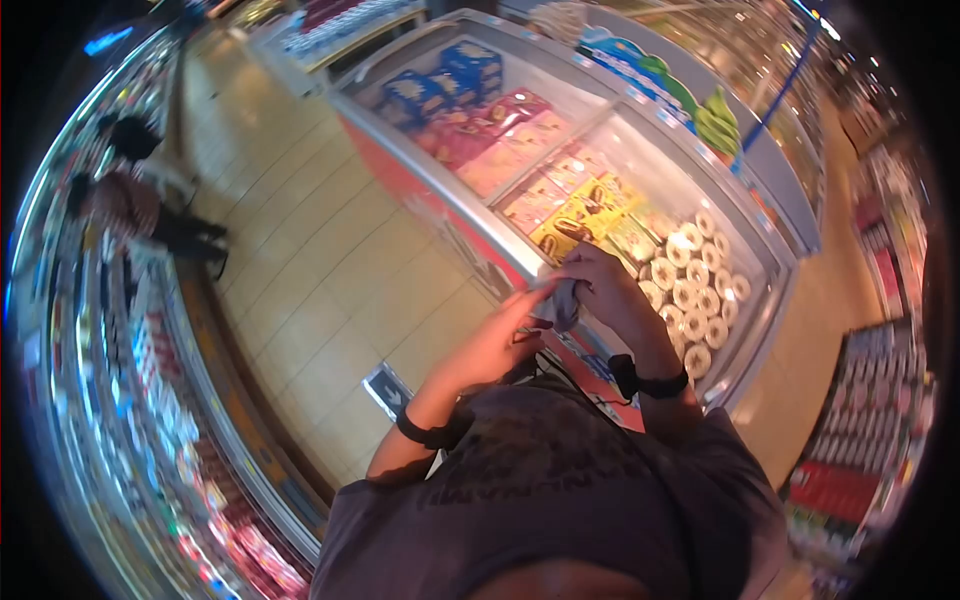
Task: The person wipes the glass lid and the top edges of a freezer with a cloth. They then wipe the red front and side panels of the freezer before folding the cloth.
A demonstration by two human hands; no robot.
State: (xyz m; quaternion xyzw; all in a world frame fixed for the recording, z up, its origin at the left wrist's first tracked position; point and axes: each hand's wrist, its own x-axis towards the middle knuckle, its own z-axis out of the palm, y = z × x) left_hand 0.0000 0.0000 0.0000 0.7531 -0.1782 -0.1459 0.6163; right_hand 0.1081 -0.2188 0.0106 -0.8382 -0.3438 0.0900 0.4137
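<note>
In front of my chest, my right hand (605,285) pinches a small bunched grey cloth (565,305). From the other side my left hand (497,342) meets it, its fingertips closed at the cloth's edge and the other fingers curled. Both hands are above the near rim of a chest freezer (480,222). Beyond my right hand, round white-topped tubs (690,290) sit in the freezer beside yellow packets (590,215). Farther along lie pink packets (505,135) and blue boxes (445,85). Dark bands circle both my wrists.
Refrigerated shelves (150,400) run along the left, where another person (140,205) stands bent toward them. A tiled floor (300,260) lies between, with a sign bearing an arrow (388,390). Stocked shelves (860,400) stand at the right.
</note>
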